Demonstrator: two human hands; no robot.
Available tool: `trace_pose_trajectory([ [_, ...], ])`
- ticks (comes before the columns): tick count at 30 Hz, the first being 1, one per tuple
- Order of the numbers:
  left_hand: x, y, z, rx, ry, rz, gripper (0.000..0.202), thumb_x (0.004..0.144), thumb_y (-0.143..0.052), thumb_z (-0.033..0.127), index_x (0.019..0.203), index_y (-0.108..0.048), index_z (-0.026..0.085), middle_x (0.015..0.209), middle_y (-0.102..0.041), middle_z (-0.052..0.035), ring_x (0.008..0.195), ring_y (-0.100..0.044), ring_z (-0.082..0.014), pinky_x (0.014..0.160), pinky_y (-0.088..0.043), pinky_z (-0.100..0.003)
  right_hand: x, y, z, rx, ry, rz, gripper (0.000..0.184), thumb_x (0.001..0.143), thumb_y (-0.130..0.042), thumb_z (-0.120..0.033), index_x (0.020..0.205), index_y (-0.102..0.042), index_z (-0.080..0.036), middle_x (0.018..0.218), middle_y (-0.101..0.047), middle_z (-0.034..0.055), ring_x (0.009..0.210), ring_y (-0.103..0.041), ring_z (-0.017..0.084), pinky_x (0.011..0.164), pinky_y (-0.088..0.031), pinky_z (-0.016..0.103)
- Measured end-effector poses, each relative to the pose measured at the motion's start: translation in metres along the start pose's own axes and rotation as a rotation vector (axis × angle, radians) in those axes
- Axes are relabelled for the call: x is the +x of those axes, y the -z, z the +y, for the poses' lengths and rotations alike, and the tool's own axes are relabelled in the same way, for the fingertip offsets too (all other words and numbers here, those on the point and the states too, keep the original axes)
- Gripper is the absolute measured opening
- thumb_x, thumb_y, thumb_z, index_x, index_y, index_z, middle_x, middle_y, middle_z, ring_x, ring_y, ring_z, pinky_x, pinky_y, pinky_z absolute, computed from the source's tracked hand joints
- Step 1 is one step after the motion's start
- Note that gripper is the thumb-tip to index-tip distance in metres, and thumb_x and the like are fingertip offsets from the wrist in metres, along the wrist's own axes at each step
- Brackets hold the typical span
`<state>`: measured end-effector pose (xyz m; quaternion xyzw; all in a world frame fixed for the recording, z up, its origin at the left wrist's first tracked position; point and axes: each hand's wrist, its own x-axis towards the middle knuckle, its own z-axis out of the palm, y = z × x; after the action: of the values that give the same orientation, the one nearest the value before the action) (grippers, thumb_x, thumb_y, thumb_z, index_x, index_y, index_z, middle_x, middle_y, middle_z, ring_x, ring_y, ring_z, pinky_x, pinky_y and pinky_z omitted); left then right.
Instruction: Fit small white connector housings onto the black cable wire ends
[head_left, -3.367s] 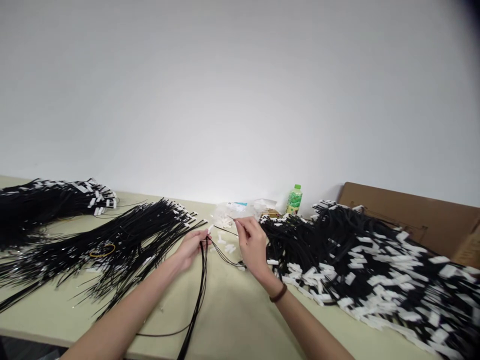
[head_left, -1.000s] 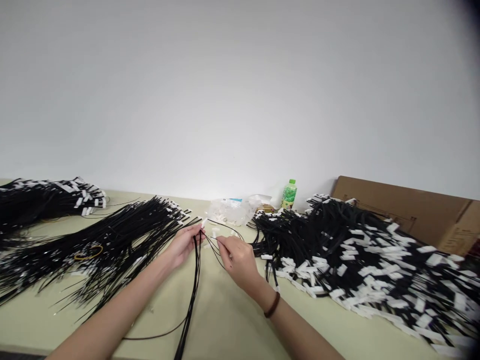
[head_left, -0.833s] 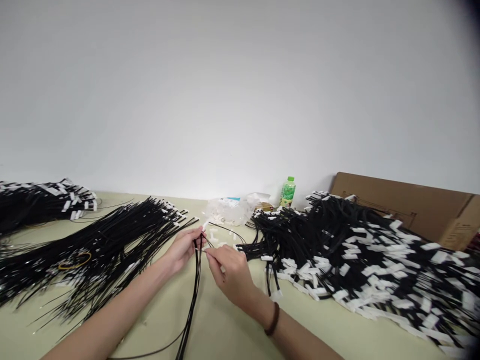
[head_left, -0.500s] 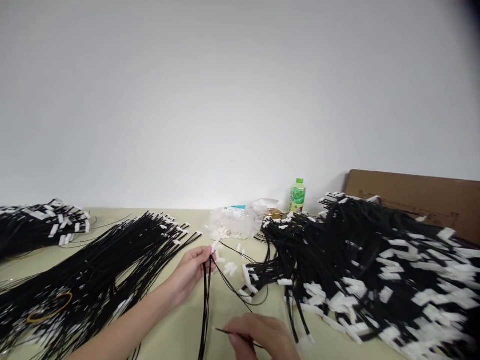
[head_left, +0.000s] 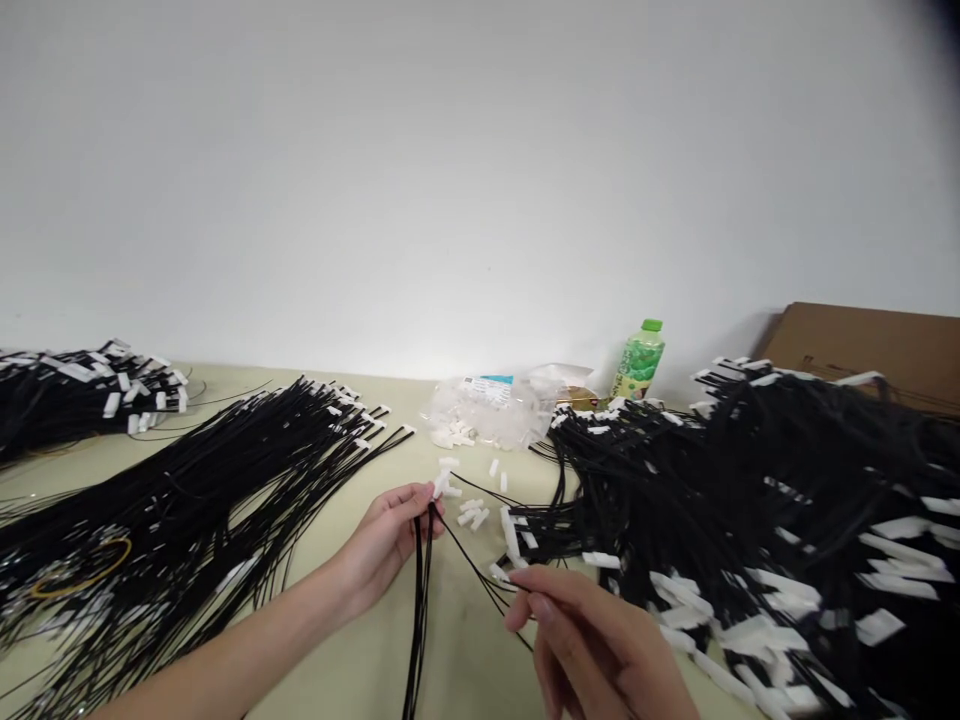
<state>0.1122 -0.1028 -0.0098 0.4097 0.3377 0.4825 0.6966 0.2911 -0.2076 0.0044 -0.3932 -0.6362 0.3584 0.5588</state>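
Between the thumb and fingers of my left hand (head_left: 390,540) is a small white connector housing (head_left: 441,484). Several black wires (head_left: 420,620) run from it and hang down toward the table's near edge. My right hand (head_left: 600,645) pinches a thin black wire (head_left: 516,586) between thumb and forefinger, lower and to the right of the housing. Its tip is too small to make out clearly. Loose white housings (head_left: 472,514) lie on the table just beyond my left hand.
Black wire bundles (head_left: 202,480) with white ends spread across the left; a larger pile (head_left: 652,500) covers the right. Behind are a clear plastic bag (head_left: 487,410), a green-capped bottle (head_left: 639,362) and a cardboard box (head_left: 870,345). A yellow band (head_left: 82,575) lies on the left wires.
My right hand has risen and moved right with the wire, closer to the housing's height. My left hand keeps its hold. The camera view has shifted, so the background sits higher.
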Motion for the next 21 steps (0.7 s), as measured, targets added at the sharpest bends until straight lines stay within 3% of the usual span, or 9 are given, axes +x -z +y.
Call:
trace_pose_trajectory([
  [3, -0.004, 0.002, 0.002, -0.008, 0.023, 0.014, 0.013, 0.071, -0.063, 0.025, 0.070, -0.062, 0.012, 0.070, -0.058, -0.0027, 0.063, -0.052, -0.0097, 0.065, -0.042, -0.022, 0.005, 0.007, 0.001, -0.093, 0.105, 0.046, 0.023, 0.090, -0.040, -0.032, 0.096, -0.060, -0.021, 0.073, -0.057, 0.0036, 0.040, -0.044, 0.007, 0.038, -0.037, 0.017],
  [8, -0.009, 0.007, 0.004, -0.042, 0.050, 0.032, 0.012, 0.071, -0.064, 0.025, 0.070, -0.063, 0.012, 0.072, -0.060, -0.0033, 0.064, -0.053, -0.0102, 0.067, -0.043, -0.022, 0.011, 0.012, 0.005, -0.286, 0.260, 0.022, 0.014, 0.085, -0.046, -0.023, 0.088, -0.060, -0.020, 0.071, -0.057, 0.0048, 0.058, -0.053, 0.012, 0.046, -0.041, 0.018],
  [11, -0.011, 0.006, 0.003, -0.051, 0.058, 0.021, 0.012, 0.071, -0.063, 0.024, 0.070, -0.064, 0.012, 0.072, -0.060, -0.0038, 0.064, -0.054, -0.0107, 0.067, -0.044, -0.022, 0.014, 0.009, 0.004, -0.357, 0.334, -0.004, 0.012, 0.084, -0.047, -0.017, 0.085, -0.059, -0.019, 0.066, -0.055, 0.0027, 0.055, -0.050, 0.011, 0.045, -0.038, 0.018],
  [17, -0.014, 0.002, 0.003, -0.099, 0.069, 0.035, 0.009, 0.069, -0.065, 0.021, 0.070, -0.065, 0.012, 0.072, -0.062, -0.0042, 0.066, -0.056, -0.0121, 0.069, -0.045, -0.023, 0.038, -0.018, -0.010, -0.401, 0.378, 0.073, 0.011, 0.083, -0.050, -0.016, 0.074, -0.057, -0.017, 0.063, -0.053, -0.0005, 0.053, -0.048, 0.009, 0.048, -0.037, 0.018],
  [21, -0.014, 0.002, 0.004, -0.129, 0.046, 0.030, 0.008, 0.070, -0.064, 0.021, 0.070, -0.065, 0.013, 0.073, -0.063, -0.0044, 0.067, -0.056, -0.0126, 0.069, -0.045, -0.023, 0.054, -0.037, -0.002, -0.503, 0.478, 0.082, 0.013, 0.082, -0.049, -0.014, 0.071, -0.055, -0.016, 0.061, -0.051, -0.0015, 0.054, -0.046, 0.008, 0.050, -0.035, 0.018],
])
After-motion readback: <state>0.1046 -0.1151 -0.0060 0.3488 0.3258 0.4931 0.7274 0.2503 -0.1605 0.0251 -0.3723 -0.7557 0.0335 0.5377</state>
